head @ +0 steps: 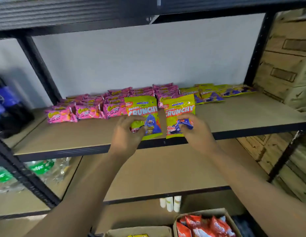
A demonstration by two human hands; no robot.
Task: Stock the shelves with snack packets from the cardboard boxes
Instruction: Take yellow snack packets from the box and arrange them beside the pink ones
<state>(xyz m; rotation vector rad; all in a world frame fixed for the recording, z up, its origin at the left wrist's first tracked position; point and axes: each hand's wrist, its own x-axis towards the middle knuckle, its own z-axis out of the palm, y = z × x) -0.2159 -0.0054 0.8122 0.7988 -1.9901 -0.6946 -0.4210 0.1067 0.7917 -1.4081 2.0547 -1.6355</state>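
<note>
Head view: my left hand [126, 134] pinches the left packet [142, 108], my right hand [196, 132] the right packet [179, 108], both at the front edge of the shelf [234, 117]; released there, I reckon they could tip off.

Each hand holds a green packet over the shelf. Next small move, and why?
Likely carry the left packet and right packet, held by the left hand and right hand, rightward to lay them before the green row: matching packets lie there, pink packets fill the left.

Green Crunchy packets [142, 108]: two at front; open cardboard boxes [205, 211]: two; white containers [169, 203]: three; pink packets [88, 111]: many, uncountable.
</note>
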